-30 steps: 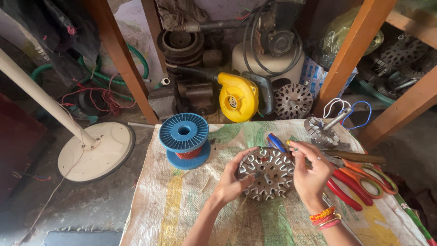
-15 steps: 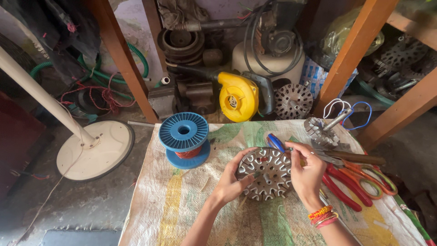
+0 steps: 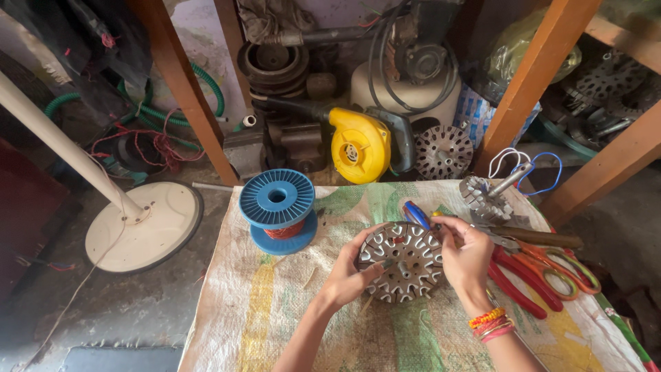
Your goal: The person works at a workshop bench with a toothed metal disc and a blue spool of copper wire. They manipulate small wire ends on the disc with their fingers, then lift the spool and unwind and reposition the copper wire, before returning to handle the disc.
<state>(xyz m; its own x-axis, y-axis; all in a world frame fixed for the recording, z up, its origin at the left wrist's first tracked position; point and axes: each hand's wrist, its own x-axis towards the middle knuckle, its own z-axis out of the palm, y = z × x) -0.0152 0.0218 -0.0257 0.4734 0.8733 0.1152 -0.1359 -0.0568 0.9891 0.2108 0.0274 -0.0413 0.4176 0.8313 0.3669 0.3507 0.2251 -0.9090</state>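
The single head camera looked steeply down from close above the woven sack mat point(image 3: 289, 310), facing twelve o'clock toward cluttered wooden shelving point(image 3: 530, 83).

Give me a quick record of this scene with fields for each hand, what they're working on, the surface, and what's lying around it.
left hand: left hand grips the slotted metal disc at its left edge
right hand: right hand rests on the disc's right rim
surface: woven sack spread on the floor
left of disc: blue wire spool
right of disc: red pliers, orange scissors
behind: yellow blower, white fan base
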